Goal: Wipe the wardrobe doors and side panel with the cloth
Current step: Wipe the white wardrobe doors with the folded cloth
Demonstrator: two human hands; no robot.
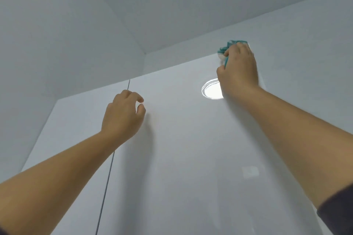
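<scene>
— Dark sleeve cuff (pixel 338 208) sits closest, lower right. Where's the cloth?
— High up: the crumpled soft teal-and-white cloth (pixel 226 48) is bunched in the right hand (pixel 238 68), fingers curled round it, pressed at the top edge of the glossy white wardrobe door (pixel 191 158).
— And the left hand (pixel 124 114)?
— Loosely curled, holding nothing, near the door seam (pixel 109 170).
— Handling?
— Light and limp, I'd judge; best gripped wadded in the palm.
</scene>
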